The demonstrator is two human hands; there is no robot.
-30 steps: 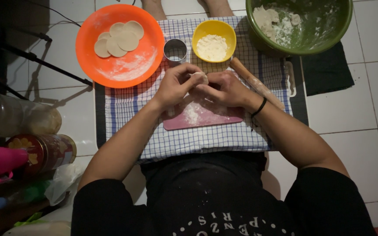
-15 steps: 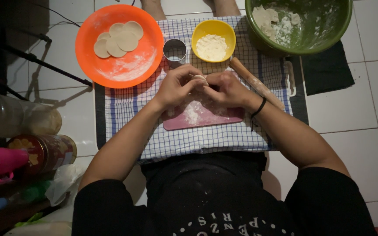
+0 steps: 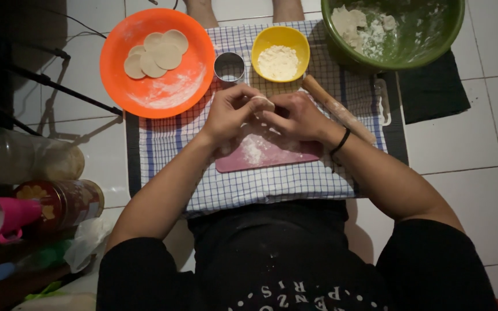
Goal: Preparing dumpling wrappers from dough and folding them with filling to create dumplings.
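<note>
1. Checked cloth (image 3: pixel 260 184) covers the floor tiles in front of a seated person, and all the work lies on it.
2. Green bowl (image 3: pixel 398 31), the largest vessel, sits at the far right and holds several floury lumps of dough, so by the look of it plenty of raw dough is left to work.
3. Orange plate (image 3: pixel 145 86) at the far left carries four flat cut rounds (image 3: pixel 157 55), overlapping one another over a smear of flour; these appear finished as cut-outs.
4. Pink board (image 3: pixel 272 154), one, lies at the centre of the cloth under the hands, dusted white.
5. One rolling pin (image 3: pixel 341 109) lies at a slant beside the right wrist, touched by neither hand.
6. One yellow bowl (image 3: pixel 280 49) of flour stands between plate and green bowl.
7. Left hand (image 3: pixel 229 115) and right hand (image 3: pixel 300 118) meet over the board's far edge; the fingers of both pinch one small pale dough piece (image 3: pixel 262 103), held just above the board. Whether it is being folded or sealed cannot be told.
8. One metal ring cutter (image 3: pixel 229 67) stands upright beside the yellow bowl, unused at this moment.
9. Judged from the count, the job is at an early-to-middle stage: four rounds set aside, one piece in hand, a bowlful waiting.
</note>
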